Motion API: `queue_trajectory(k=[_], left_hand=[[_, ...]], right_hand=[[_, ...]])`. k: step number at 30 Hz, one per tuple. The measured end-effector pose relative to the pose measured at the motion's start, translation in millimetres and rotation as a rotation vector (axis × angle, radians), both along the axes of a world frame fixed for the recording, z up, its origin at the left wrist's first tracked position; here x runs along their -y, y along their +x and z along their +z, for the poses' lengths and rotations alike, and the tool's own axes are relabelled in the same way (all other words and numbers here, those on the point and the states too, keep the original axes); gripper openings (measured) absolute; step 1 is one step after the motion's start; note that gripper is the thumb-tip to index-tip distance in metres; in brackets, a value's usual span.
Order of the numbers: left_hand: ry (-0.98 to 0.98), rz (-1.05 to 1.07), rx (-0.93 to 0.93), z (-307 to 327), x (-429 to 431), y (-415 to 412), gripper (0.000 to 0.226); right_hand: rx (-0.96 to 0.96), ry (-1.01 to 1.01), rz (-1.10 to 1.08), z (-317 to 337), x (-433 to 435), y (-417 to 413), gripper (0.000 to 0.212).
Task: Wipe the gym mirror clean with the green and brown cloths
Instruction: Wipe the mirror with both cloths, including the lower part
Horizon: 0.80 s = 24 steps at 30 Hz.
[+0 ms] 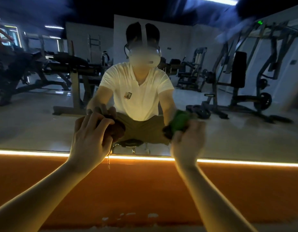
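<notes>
Currently, a person is facing the mirror (44, 128) with both bare arms reaching forward to its lower part. The left hand (90, 133) is gripping the brown cloth (118, 129), fingers curled over the bunched fabric and holding it against the glass, where the reflected fingers are meeting the real ones just above. A loose thread (109, 162) is hanging from this cloth, down past the mirror's bottom edge.

The right hand (189, 141) is holding the green cloth (180, 120), wadded at its fingertips and also low on the glass, level with the brown cloth and well apart from it. Motion blur is smearing this hand and cloth, so exactly how the fingers are lying cannot be told, nor whether the cloth is fully touching the mirror.

A glowing light strip (245, 162) is running along the mirror's bottom edge, passing behind both wrists, and an orange wall (145, 185) is filling the space below it.

Between the two hands, the mirror is showing the person's reflection in a white shirt (140, 91), sitting on a stool (130, 144). Reflected gym machines (237, 77) are standing to the right and a padded bench (66, 64) to the left, under ceiling lights.
</notes>
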<state>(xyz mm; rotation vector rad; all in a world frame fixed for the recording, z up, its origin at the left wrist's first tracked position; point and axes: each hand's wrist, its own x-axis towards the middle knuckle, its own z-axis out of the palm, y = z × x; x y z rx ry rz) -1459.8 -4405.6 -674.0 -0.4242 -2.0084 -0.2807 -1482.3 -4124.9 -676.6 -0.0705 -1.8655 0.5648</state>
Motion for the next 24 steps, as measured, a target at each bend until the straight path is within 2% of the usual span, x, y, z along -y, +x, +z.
queue_trajectory(k=[2,5,7,10,13,16,18,21,24], left_hand=[[0.004,0.011,-0.023,1,7,0,0.034],[0.049,0.018,0.0,5,22,-1,0.033],[0.054,0.007,0.006,5,25,-3,0.035],[0.043,-0.011,-0.033,4,23,-7,0.033],[0.018,-0.042,-0.07,4,20,-11,0.034],[0.015,-0.045,-0.07,5,15,-12,0.035],[-0.001,-0.048,-0.05,7,14,-12,0.035],[-0.011,-0.036,-0.061,9,19,-12,0.036],[0.056,-0.015,-0.096,9,29,-10,0.037]], right_hand=[[-0.007,0.196,0.166,-14,56,6,0.013],[0.146,0.655,0.442,-37,111,14,0.027],[0.183,0.814,0.459,-43,107,12,0.031],[0.127,0.689,0.365,-29,64,9,0.022],[0.04,0.367,0.107,3,3,4,0.013],[0.01,-0.147,-0.047,29,-42,8,0.028],[-0.012,-0.322,-0.066,33,-45,10,0.043],[-0.096,-0.307,-0.026,30,-13,5,0.028],[-0.115,-0.153,0.103,36,41,-5,0.032]])
